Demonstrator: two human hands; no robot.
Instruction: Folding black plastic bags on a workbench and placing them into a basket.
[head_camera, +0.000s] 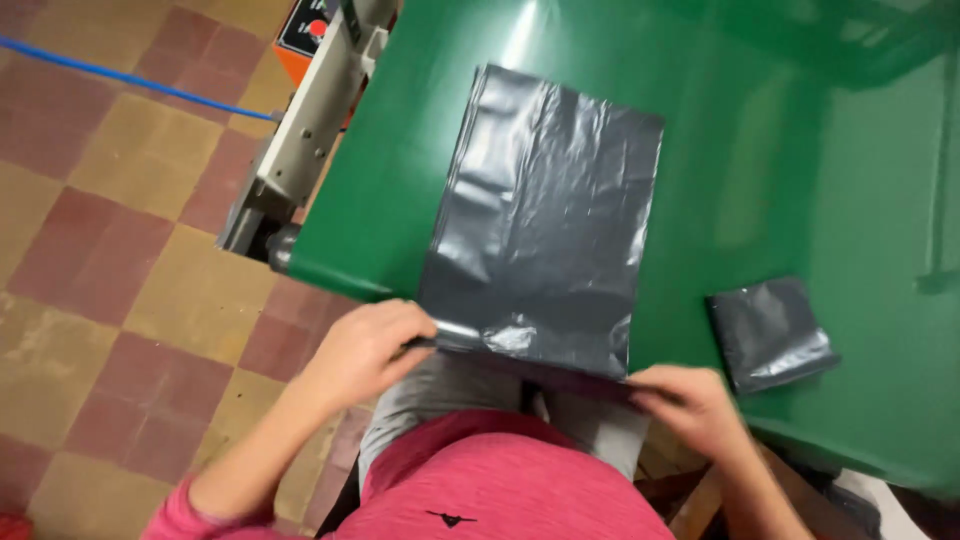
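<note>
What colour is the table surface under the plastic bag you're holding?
Glossy green, seen in the head view: the table surface under the dark grey plastic bag.

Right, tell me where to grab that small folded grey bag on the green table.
Take the small folded bag by its near edge, coming in from the right with the right hand, which is nearest. It lies flat and apart from the large grey bag, so probably pinch a corner, thumb on top, fingers slid beneath.
</note>
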